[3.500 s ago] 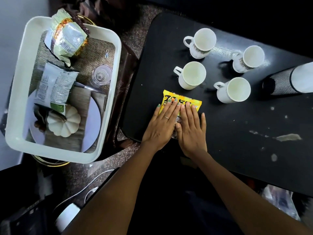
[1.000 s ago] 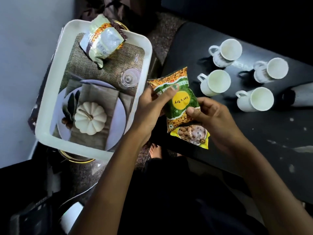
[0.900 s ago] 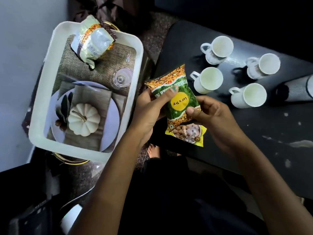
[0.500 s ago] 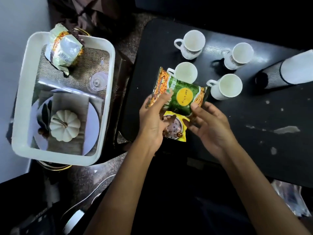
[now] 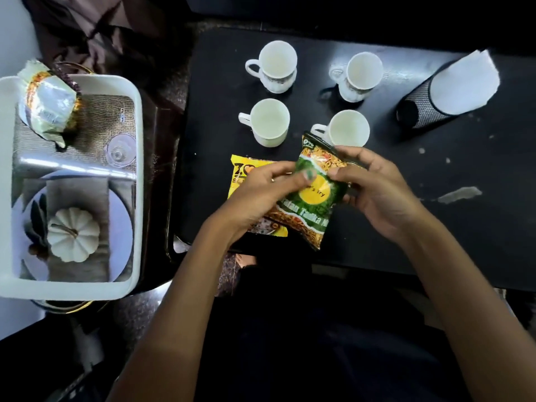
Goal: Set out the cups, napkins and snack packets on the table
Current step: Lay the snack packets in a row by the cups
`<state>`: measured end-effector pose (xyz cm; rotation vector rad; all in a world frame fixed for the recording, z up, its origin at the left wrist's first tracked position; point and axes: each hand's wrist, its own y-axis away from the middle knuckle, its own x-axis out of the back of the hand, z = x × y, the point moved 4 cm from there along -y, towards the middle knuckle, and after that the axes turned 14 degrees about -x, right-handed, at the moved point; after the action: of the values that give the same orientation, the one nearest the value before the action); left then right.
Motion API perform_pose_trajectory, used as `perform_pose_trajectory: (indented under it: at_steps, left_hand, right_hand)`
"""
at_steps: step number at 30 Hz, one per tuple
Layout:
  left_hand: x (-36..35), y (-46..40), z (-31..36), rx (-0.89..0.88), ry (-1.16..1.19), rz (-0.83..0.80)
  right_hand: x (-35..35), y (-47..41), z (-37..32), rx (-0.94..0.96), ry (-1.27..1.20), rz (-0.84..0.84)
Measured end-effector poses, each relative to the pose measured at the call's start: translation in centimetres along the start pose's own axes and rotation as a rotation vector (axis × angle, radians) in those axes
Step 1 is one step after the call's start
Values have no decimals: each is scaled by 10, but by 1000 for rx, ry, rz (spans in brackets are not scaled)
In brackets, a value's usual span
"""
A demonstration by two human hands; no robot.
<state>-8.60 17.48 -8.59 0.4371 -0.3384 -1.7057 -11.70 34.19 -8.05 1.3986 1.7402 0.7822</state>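
On the black surface [image 5: 435, 227] in front of us, the largest thing in view, most of the setting is already laid: it carries four white ceramic cups [image 5: 272, 122] grouped at the far side, handles pointing left, far enough apart that each could be lifted without knocking its neighbour. To our left sits the white plastic tub [image 5: 138, 181], which appears to be our supply; it has a pale silver-and-orange snack packet [image 5: 48, 103] propped against its far rim, with a clear glass [image 5: 121, 149] and a small white pumpkin ornament [image 5: 74, 234] on a plate. At the far right of the surface lies a black mesh holder with white paper napkins [image 5: 452, 88], tipped on its side, so the napkins look not yet set out. Nearer us, we hold the green and orange snack packet [image 5: 314, 195] tilted above the surface, its lower corner towards us, probably so we can square it before laying it down. Our left hand [image 5: 261, 195] curls its fingers [image 5: 304, 177] round the packet's left edge, thumb over the front; our right hand [image 5: 377, 190] pinches its upper right edge. Beneath it, partly hidden, a yellow snack packet [image 5: 246, 175] lies flat on the surface, and we judge the green one is meant to land beside it.
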Motion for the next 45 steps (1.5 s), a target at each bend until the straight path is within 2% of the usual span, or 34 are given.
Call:
perform_pose_trajectory:
  at_steps: [1, 3, 6, 8, 10, 14, 18, 21, 23, 25, 28, 30, 32, 34, 36, 37, 40, 45]
  left_hand:
    - [-6, -3, -1, -7, 10, 0]
    - [-14, -8, -3, -35, 36, 111]
    - [-21, -10, -10, -68, 134, 313]
    - [-27, -8, -16, -61, 130, 369]
    - [-33, -6, -21, -55, 122, 375]
    - [-51, -1, -34, -20, 37, 306]
    - [-60, 1, -50, 30, -58, 333]
    - [-69, 0, -61, 85, -142, 236]
    - [-74, -1, -68, 95, -231, 179]
    - [-77, -2, -72, 62, -324, 162]
    - [-79, -1, -72, -23, -473, 201]
    - [-81, 2, -69, -132, -645, 211]
    - [-85, 5, -68, -263, -775, 136]
    - [-90, 5, -73, -352, -877, 3]
    - [-91, 3, -83, -372, -990, -109]
    - [-90, 1, -88, -366, -1054, -143]
    - [-86, -3, -98, -364, -1182, -173]
    - [-80, -4, -105, -388, -1251, -176]
  right_hand:
    - [2, 0, 2, 14, -34, 45]
    - [4, 1, 7, 31, -147, 119]
    - [3, 3, 19, -14, -229, 81]
    - [0, 4, 27, -45, -206, 39]
    - [1, 4, 35, -40, -195, 79]
    - [11, 1, 50, 32, -132, 261]
    - [23, -9, 74, -24, -132, 363]
    - [29, -19, 91, -82, -114, 417]
    - [32, -24, 96, -45, -43, 419]
    - [32, -26, 96, -3, 62, 439]
    - [33, -24, 92, 86, 343, 572]
    - [32, -18, 89, 197, 476, 669]
    - [28, -11, 86, 333, 641, 721]
    - [22, -11, 92, 415, 760, 665]
    - [20, -15, 99, 421, 783, 609]
    - [21, -17, 104, 419, 856, 648]
    - [22, -23, 112, 387, 941, 712]
    - [15, -21, 120, 463, 941, 662]
